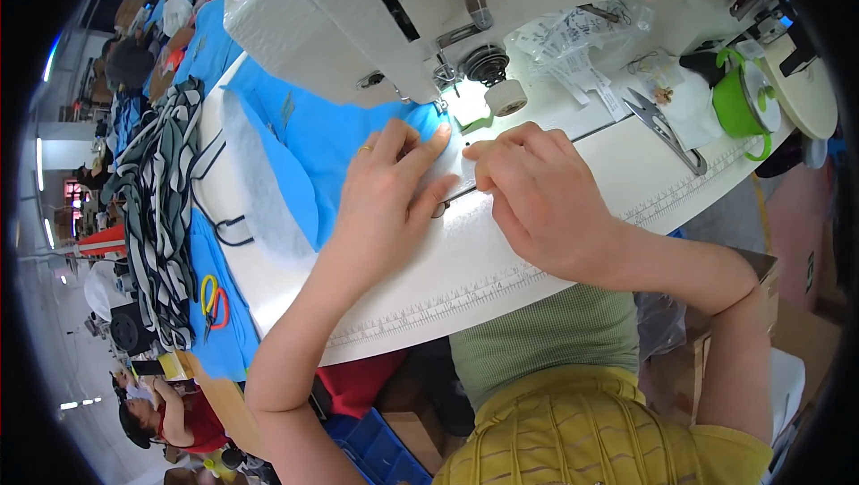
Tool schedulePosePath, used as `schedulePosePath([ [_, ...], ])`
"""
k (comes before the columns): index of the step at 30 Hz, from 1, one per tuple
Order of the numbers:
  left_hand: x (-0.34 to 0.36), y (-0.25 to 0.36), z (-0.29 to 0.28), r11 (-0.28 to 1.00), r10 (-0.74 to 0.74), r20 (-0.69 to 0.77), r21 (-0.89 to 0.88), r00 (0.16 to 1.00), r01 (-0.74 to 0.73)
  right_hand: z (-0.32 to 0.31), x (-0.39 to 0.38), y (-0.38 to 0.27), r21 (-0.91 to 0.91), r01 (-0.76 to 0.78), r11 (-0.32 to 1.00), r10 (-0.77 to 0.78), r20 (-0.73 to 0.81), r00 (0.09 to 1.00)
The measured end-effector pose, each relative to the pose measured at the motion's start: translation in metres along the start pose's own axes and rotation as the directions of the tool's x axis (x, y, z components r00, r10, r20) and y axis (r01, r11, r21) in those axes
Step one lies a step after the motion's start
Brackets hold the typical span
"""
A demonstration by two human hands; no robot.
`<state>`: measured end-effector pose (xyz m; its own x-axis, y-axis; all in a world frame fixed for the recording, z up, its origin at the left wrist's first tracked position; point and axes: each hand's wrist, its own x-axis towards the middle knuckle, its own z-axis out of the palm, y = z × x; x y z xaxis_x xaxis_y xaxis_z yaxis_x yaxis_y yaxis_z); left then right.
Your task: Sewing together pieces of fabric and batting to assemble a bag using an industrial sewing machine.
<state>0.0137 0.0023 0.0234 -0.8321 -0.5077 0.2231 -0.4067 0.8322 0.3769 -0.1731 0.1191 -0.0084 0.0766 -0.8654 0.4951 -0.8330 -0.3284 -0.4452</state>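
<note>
A white sewing machine stands over blue fabric backed by a whitish layer. My left hand rests on the fabric just below the lit needle and presser foot, fingertips on the blue edge and thumb apart. My right hand is at the right of the needle plate, its fingers curled with the tips near the thumb; whatever they may hold is hidden. A black cord loops out at the fabric's left side. A printed ruler strip runs along the table's front edge.
Silver shears, a green lidded pot and label strips lie at the right. Dark striped strips and yellow-red scissors are at the left. Beyond sits another person. A blue crate is below.
</note>
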Motion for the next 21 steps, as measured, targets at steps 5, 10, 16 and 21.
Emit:
schedulePosePath([
  [5, 0.014, -0.017, -0.025, 0.882, -0.232, 0.13, -0.389, 0.964, 0.264, -0.012, 0.017, 0.009, 0.099, -0.011, 0.995, 0.002, 0.084, 0.996],
  [10, 0.02, -0.034, -0.022, 0.917, -0.211, 0.231, -0.289, 0.95, 0.274, 0.004, 0.019, 0.012, 0.07, 0.021, 0.997, -0.025, 0.051, 0.998],
  [16, 0.012, -0.04, -0.007, 0.836, -0.25, 0.052, -0.492, 0.967, 0.243, 0.011, 0.018, 0.013, -0.044, 0.032, 0.999, -0.029, 0.067, 0.997],
  [21, 0.006, -0.043, 0.009, 0.908, -0.164, -0.162, -0.41, 0.973, 0.085, 0.011, 0.021, 0.013, -0.077, 0.071, 0.995, -0.058, 0.155, 0.986],
])
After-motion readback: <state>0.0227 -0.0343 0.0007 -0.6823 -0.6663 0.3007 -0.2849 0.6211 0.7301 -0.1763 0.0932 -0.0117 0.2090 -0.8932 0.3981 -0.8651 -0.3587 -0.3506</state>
